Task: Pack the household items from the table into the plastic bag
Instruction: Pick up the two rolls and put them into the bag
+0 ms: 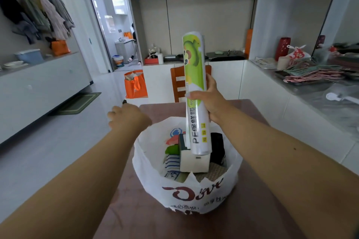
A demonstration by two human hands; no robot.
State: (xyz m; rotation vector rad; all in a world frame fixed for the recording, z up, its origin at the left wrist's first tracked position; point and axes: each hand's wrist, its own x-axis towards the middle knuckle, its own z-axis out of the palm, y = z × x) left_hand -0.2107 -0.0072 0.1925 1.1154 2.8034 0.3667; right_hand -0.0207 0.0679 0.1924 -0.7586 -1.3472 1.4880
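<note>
Right hand clamped around the middle of a tall white-and-green printed cling-film roll, held near upright with its lower end inside the mouth of the white plastic bag with red lettering, just above a white-and-green box. Bag stands open on the brown table, holding striped cloth and a dark item. Left hand at the bag's far-left rim, blurred; grip cannot be told.
</note>
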